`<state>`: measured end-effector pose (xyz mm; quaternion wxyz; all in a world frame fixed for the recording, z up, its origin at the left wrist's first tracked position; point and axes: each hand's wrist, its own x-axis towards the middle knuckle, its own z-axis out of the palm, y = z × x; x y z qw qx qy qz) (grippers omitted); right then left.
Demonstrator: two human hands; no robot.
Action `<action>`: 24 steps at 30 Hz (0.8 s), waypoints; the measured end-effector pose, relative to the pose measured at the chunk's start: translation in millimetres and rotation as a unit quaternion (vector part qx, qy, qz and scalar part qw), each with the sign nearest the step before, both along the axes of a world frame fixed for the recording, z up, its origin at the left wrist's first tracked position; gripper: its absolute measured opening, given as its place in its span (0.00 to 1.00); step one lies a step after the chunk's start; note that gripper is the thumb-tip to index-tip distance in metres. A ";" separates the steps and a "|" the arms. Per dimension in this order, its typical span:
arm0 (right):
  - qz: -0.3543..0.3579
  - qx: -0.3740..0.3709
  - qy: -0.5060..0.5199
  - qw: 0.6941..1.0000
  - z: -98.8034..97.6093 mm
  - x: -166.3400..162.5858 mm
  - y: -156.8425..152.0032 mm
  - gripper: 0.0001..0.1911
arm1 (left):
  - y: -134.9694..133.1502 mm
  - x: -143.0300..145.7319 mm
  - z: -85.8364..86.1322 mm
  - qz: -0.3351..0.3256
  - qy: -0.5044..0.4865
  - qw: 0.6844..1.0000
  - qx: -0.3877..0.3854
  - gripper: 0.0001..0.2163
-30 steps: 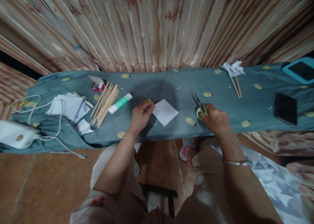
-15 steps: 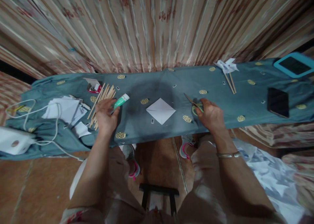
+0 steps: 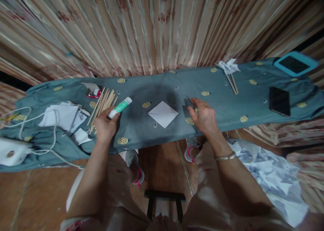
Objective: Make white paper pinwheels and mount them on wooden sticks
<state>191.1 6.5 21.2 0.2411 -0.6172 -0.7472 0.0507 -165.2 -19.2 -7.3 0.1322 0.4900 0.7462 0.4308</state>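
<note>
A green and white glue stick [image 3: 122, 107] is gripped in my left hand [image 3: 105, 124], closed around its lower end and tilted up to the right. My right hand [image 3: 204, 116] is wrapped round a pair of scissors [image 3: 189, 99]; the dark blades point up and left, while the fingers mostly cover the green handles. Between the two hands a white paper [image 3: 163, 114], folded into a diamond with creases, lies on the blue-green cloth [image 3: 141, 136]. Thin wooden sticks [image 3: 102, 104] lie just behind my left hand.
At the left are stacked paper sheets [image 3: 59, 116], a small open red box [image 3: 93, 92] and a white power strip [image 3: 12, 151] with cables. Paper pinwheels [image 3: 229, 67] on sticks, a phone [image 3: 279, 101] and a blue-framed tablet [image 3: 295, 63] lie right. A bag of paper pieces [image 3: 270, 177] sits below.
My left hand has lifted the glue stick slightly and turned, showing more of it. My right hand has shifted left and closed further over the scissors. The whole view has shifted a little.
</note>
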 end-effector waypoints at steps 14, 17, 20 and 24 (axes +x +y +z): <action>0.124 -0.340 0.613 0.703 -11.0 -93.4 -29.2 0.21 | -21.2 108.5 21.2 -0.219 -0.623 0.740 -0.125 0.18; 0.103 -0.359 0.639 0.672 -7.2 -97.7 -30.0 0.19 | -24.4 113.7 21.0 -0.250 -0.632 0.722 -0.130 0.18; 0.081 -0.343 0.655 0.668 -6.4 -98.6 -26.4 0.18 | -25.9 112.6 20.0 -0.262 -0.612 0.735 -0.130 0.19; -0.005 -0.310 0.709 0.634 -6.5 -95.1 -15.9 0.17 | -24.4 98.8 14.5 -0.236 -0.518 0.816 -0.096 0.19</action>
